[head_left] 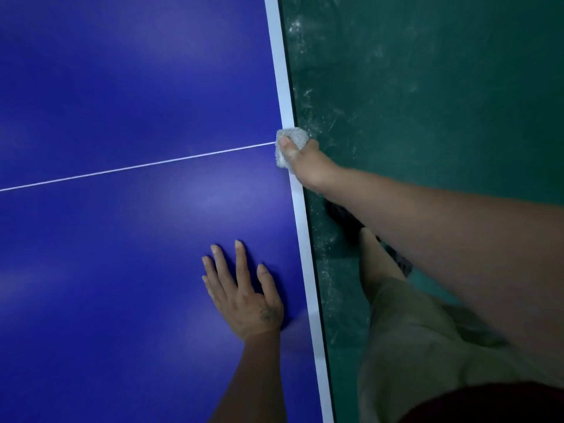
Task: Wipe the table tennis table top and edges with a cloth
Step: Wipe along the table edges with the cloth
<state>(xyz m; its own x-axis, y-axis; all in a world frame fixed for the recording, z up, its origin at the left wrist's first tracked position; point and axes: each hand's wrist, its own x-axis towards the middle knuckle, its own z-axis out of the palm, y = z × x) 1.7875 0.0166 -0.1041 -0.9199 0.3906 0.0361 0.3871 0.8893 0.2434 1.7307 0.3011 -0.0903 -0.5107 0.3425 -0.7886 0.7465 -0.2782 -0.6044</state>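
Left hand (pixel 247 300) spread flat on counter (pixel 122 87) near my edge | right hand (pixel 308 166) pinches cloth (pixel 293 137) over that edge at centre line (pixel 137 169) | step: edge-wiping, I judge | next: slide cloth onward, pressed.

right hand (pixel 305 161): I see it gripping the cloth (pixel 291 141), thumb on top, fingers wrapped over the table edge
cloth: whitish, bunched, on the white edge stripe (pixel 282 87) where the centre line (pixel 137 167) meets it
left hand (pixel 244 293): flat, fingers spread on the blue table top (pixel 122 87)
floor (pixel 427 87): green, scuffed
leg: beige shorts (pixel 412 346), dark shoe (pixel 341 213)
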